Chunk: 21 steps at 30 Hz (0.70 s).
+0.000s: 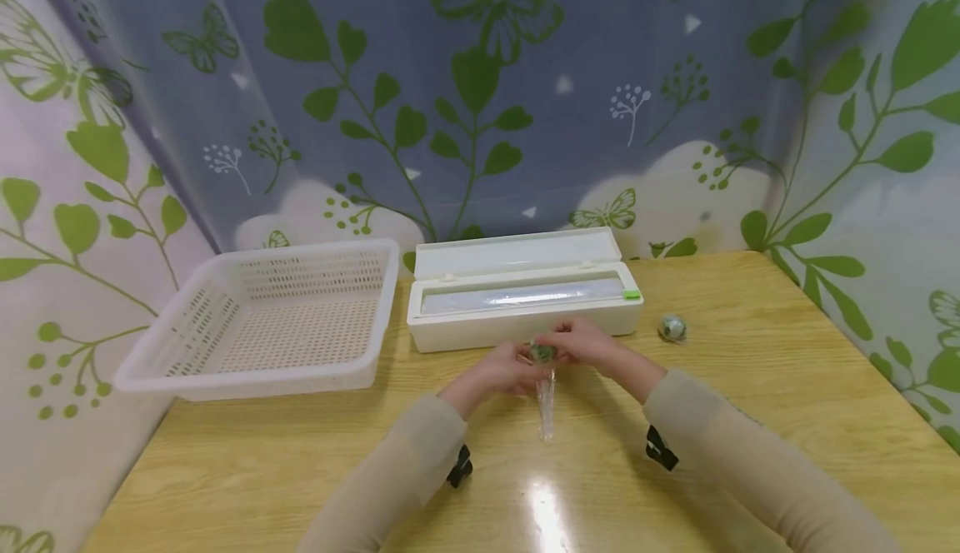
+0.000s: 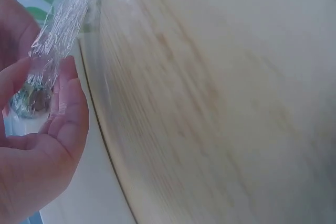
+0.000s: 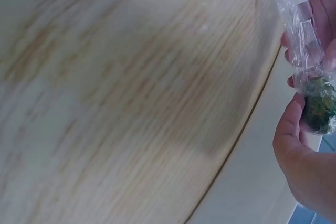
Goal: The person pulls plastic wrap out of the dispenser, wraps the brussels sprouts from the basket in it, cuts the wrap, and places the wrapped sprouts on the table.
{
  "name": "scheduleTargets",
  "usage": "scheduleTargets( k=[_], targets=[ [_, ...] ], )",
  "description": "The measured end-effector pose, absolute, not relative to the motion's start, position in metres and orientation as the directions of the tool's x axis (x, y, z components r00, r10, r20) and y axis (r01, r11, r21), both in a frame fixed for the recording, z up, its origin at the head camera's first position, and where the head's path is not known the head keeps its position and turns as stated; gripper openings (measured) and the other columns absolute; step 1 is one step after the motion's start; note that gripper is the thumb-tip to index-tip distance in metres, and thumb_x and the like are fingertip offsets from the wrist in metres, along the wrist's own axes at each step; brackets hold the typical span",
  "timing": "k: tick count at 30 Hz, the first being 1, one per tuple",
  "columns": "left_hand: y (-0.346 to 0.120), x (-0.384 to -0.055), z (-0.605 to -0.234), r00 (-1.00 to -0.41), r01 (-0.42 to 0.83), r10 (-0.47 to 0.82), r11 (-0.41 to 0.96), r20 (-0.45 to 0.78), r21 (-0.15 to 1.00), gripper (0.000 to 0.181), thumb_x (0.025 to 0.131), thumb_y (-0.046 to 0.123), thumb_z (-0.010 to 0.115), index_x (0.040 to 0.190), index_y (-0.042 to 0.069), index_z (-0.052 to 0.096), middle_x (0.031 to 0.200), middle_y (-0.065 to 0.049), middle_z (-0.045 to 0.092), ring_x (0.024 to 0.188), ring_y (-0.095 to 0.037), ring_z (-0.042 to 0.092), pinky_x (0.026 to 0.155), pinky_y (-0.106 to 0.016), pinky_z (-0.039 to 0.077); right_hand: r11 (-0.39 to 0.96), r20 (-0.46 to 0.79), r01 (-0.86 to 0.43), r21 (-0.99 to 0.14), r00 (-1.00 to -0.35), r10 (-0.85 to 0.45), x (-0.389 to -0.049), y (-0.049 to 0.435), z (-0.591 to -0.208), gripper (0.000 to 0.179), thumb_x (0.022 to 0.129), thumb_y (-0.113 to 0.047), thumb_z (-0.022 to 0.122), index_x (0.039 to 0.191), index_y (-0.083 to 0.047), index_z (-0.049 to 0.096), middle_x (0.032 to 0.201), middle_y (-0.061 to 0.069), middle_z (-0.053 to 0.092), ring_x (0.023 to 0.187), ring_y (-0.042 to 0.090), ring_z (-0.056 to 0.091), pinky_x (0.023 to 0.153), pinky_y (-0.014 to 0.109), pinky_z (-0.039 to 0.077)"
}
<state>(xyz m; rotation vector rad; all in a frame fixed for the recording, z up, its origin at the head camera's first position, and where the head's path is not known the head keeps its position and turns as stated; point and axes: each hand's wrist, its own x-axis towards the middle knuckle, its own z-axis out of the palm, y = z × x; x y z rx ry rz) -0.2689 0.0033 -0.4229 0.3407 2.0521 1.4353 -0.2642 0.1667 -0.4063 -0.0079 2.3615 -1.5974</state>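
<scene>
A small dark green ball (image 3: 318, 111) wrapped in clear cling film is held between both hands, just in front of a long white cling film box (image 1: 525, 328). My left hand (image 1: 501, 371) grips it from the left, its fingers curled about the ball and the gathered film. From the other side my right hand (image 1: 583, 342) pinches the wrapped ball with thumb and fingers. A twisted tail of cling film (image 1: 546, 411) hangs down toward me in the head view. In the left wrist view, crinkled film (image 2: 65, 24) stretches away from the fingers.
The box's lid (image 1: 517, 255) stands raised, showing a film roll (image 1: 521, 296) inside and a green slider (image 1: 632, 295) at its right end. Another wrapped ball (image 1: 672, 328) lies right of the box. A white plastic basket (image 1: 258, 386) stands at the left on the wooden table (image 1: 750, 353).
</scene>
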Motion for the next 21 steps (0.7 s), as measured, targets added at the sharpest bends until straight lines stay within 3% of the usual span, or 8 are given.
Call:
scheduleTargets(
  k=[4,8,15,21],
  targets=[
    [0.0,-0.27,-0.425,-0.775,-0.135,0.526,0.405,-0.351,0.904,0.044,0.08,0.01,0.064,0.116,-0.005,0.044,0.086,-0.011,0.061,0.073,-0.019,0.06,0.062,-0.032,0.049,0.316,-0.247,0.182,-0.931,-0.953,-0.178,-0.264,0.168,-0.409,0.026,0.085,-0.017,0.055,0.093,0.008,0.055,0.07,0.001,0.053,0.057,0.009,0.049,0.057,0.023,0.046],
    [-0.004,-0.271,-0.426,-0.757,-0.087,0.546,0.46,-0.358,0.884,0.036,0.076,0.003,0.064,0.108,-0.004,0.049,0.08,-0.009,0.059,0.065,-0.017,0.057,0.056,-0.029,0.048,0.334,-0.25,0.181,-0.925,-0.952,-0.178,-0.265,0.17,-0.409,0.025,0.084,-0.018,0.055,0.088,0.006,0.057,0.065,0.0,0.052,0.057,0.009,0.051,0.06,0.026,0.048],
    [-0.01,-0.271,-0.424,-0.724,0.048,0.572,0.601,-0.386,0.798,0.015,0.073,-0.002,0.064,0.087,-0.002,0.057,0.072,-0.005,0.055,0.057,-0.013,0.051,0.051,-0.023,0.045,0.498,-0.225,0.101,-0.861,-0.955,-0.194,-0.266,0.175,-0.413,0.021,0.081,-0.018,0.062,0.066,-0.004,0.057,0.051,-0.002,0.042,0.049,0.01,0.041,0.05,0.023,0.037],
    [-0.013,-0.27,-0.422,-0.701,0.083,0.582,0.64,-0.412,0.763,0.008,0.073,-0.003,0.065,0.079,-0.001,0.058,0.067,-0.004,0.055,0.054,-0.011,0.051,0.05,-0.022,0.044,0.613,-0.132,-0.077,-0.786,-0.948,-0.288,-0.269,0.174,-0.419,0.021,0.082,-0.019,0.062,0.077,0.001,0.061,0.062,0.0,0.052,0.056,0.01,0.043,0.051,0.023,0.037]
  ],
)
